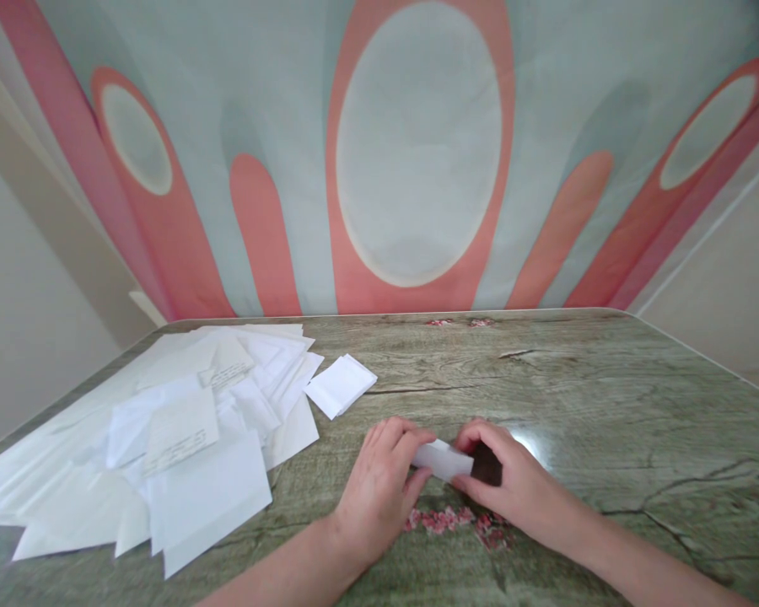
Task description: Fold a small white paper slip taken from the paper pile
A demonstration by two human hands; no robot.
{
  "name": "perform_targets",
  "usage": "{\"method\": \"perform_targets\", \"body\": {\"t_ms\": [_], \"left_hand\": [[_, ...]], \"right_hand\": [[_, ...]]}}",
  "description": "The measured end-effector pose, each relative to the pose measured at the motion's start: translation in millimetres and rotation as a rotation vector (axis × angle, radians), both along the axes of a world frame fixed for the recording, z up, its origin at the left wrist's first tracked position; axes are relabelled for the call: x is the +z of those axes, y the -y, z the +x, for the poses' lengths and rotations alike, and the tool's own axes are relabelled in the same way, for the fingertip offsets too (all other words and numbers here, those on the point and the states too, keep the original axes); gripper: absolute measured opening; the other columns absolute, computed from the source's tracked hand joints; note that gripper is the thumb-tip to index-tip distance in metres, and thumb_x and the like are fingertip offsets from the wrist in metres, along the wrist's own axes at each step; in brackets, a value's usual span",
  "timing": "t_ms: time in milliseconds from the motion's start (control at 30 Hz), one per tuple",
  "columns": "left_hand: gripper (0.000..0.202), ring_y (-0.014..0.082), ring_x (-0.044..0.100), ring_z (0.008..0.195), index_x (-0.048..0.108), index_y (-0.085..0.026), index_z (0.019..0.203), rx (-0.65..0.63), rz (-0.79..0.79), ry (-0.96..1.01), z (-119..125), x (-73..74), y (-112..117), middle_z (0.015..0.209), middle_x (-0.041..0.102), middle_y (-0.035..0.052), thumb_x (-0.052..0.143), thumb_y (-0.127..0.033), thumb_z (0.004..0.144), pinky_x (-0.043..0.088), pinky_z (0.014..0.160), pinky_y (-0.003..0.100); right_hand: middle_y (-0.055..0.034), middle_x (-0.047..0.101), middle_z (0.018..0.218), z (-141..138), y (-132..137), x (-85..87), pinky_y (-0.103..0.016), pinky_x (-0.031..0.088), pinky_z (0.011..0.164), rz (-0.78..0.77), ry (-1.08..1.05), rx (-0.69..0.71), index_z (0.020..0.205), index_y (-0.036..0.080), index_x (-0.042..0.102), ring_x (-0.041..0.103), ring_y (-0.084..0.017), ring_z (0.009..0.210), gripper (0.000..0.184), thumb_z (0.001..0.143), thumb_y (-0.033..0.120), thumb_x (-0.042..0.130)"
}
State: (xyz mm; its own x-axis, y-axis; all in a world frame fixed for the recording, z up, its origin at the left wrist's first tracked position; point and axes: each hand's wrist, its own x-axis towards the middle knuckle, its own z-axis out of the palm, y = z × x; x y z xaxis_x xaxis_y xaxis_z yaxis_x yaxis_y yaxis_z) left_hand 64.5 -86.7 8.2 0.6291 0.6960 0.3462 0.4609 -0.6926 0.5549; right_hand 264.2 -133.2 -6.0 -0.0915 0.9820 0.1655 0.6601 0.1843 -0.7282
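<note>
Both of my hands meet near the front middle of the table (pixel 594 396) over a small folded piece of white paper (pixel 444 459). My left hand (pixel 379 489) pinches its left end, fingers curled around it. My right hand (pixel 512 480) grips the right end between thumb and fingers. The paper is held just above the tabletop, slightly tilted.
A loose pile of white sheets and envelopes (pixel 164 438) covers the left part of the table. A small stack of folded white papers (pixel 340 384) lies beside it. Pink flower prints (pixel 455 521) mark the wood-pattern surface under my hands. A curtain with red and grey shapes (pixel 417 152) hangs behind.
</note>
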Motion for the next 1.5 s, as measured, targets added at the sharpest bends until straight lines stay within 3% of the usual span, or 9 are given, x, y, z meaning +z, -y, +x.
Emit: {"method": "perform_targets", "body": {"t_ms": [333, 433, 600, 733, 967, 1100, 1200, 1333, 1500], "left_hand": [[0.024, 0.0189, 0.058, 0.091, 0.059, -0.020, 0.076, -0.077, -0.014, 0.090, -1, -3.2, -5, 0.084, 0.063, 0.0017, 0.051, 0.002, 0.073, 0.039, 0.094, 0.039], [0.025, 0.0171, 0.059, 0.096, 0.058, -0.020, 0.074, -0.115, -0.063, 0.110, -2, -4.6, -6, 0.088, 0.065, 0.0013, 0.050, 0.003, 0.073, 0.033, 0.102, 0.040], [0.026, 0.0171, 0.055, 0.110, 0.057, -0.021, 0.076, -0.135, -0.106, 0.088, -3, -8.1, -7, 0.095, 0.067, 0.0012, 0.048, 0.004, 0.072, 0.029, 0.106, 0.041], [0.027, 0.0167, 0.053, 0.115, 0.057, -0.021, 0.078, -0.148, -0.095, 0.034, -3, -7.2, -8, 0.096, 0.067, -0.0002, 0.046, 0.004, 0.072, 0.027, 0.108, 0.042], [0.032, 0.0233, 0.045, 0.123, 0.060, -0.020, 0.095, -0.148, 0.090, -0.191, -7, 6.5, 1, 0.107, 0.065, 0.0037, 0.051, 0.000, 0.072, 0.021, 0.110, 0.049], [0.022, 0.0233, 0.057, 0.107, 0.062, -0.020, 0.097, -0.158, 0.070, -0.242, -9, 9.3, 6, 0.109, 0.065, 0.0044, 0.064, -0.014, 0.075, 0.036, 0.103, 0.044], [0.010, 0.0213, 0.060, 0.102, 0.065, -0.021, 0.092, -0.122, 0.061, -0.209, -9, 9.0, 5, 0.104, 0.068, 0.0030, 0.059, -0.019, 0.084, 0.045, 0.094, 0.037], [0.019, 0.0205, 0.062, 0.100, 0.067, -0.020, 0.087, -0.085, 0.033, -0.190, -7, 9.8, 5, 0.100, 0.069, 0.0038, 0.049, -0.021, 0.091, 0.049, 0.090, 0.034], [0.024, 0.0183, 0.063, 0.096, 0.066, -0.020, 0.086, -0.063, -0.048, -0.119, -7, 8.4, 2, 0.097, 0.069, 0.0038, 0.043, -0.021, 0.093, 0.049, 0.087, 0.030]], "right_hand": [[-0.0083, 0.051, 0.118, 7, 4, 15.0, -0.038, 0.043, 0.092, 0.052, -0.126, 0.221, 0.094, 0.022, 0.059, 0.050, -0.024, 0.110, 0.019, 0.079, 0.031, 0.065], [-0.0092, 0.051, 0.121, 13, 1, 16.9, -0.040, 0.042, 0.096, 0.083, -0.111, 0.243, 0.102, 0.023, 0.060, 0.049, -0.023, 0.114, 0.017, 0.089, 0.022, 0.049], [-0.0074, 0.050, 0.127, 21, -5, 9.7, -0.039, 0.044, 0.094, 0.202, 0.048, 0.293, 0.113, 0.027, 0.060, 0.051, -0.020, 0.112, 0.039, 0.085, 0.006, 0.041], [-0.0066, 0.057, 0.118, 22, -6, 3.3, -0.039, 0.047, 0.085, 0.311, 0.207, 0.345, 0.104, 0.028, 0.067, 0.056, -0.022, 0.101, 0.034, 0.082, 0.008, 0.050], [-0.0046, 0.067, 0.100, 22, -7, 3.4, -0.035, 0.046, 0.073, 0.305, 0.299, 0.422, 0.099, 0.027, 0.069, 0.056, -0.020, 0.086, 0.033, 0.083, 0.006, 0.048], [-0.0047, 0.068, 0.097, 23, -8, 6.4, -0.036, 0.045, 0.074, 0.272, 0.272, 0.429, 0.098, 0.026, 0.068, 0.056, -0.021, 0.087, 0.032, 0.082, 0.006, 0.048], [-0.0045, 0.068, 0.096, 23, -9, 9.5, -0.038, 0.043, 0.078, 0.231, 0.254, 0.412, 0.096, 0.025, 0.068, 0.057, -0.020, 0.087, 0.022, 0.085, 0.013, 0.053], [-0.0032, 0.068, 0.091, 23, -10, 11.8, -0.039, 0.041, 0.081, 0.169, 0.169, 0.370, 0.088, 0.025, 0.068, 0.058, -0.019, 0.085, 0.016, 0.090, 0.028, 0.053], [-0.0032, 0.066, 0.082, 20, -10, 8.5, -0.034, 0.043, 0.076, 0.117, 0.070, 0.284, 0.083, 0.022, 0.065, 0.058, -0.018, 0.080, 0.023, 0.093, 0.031, 0.046]]}}
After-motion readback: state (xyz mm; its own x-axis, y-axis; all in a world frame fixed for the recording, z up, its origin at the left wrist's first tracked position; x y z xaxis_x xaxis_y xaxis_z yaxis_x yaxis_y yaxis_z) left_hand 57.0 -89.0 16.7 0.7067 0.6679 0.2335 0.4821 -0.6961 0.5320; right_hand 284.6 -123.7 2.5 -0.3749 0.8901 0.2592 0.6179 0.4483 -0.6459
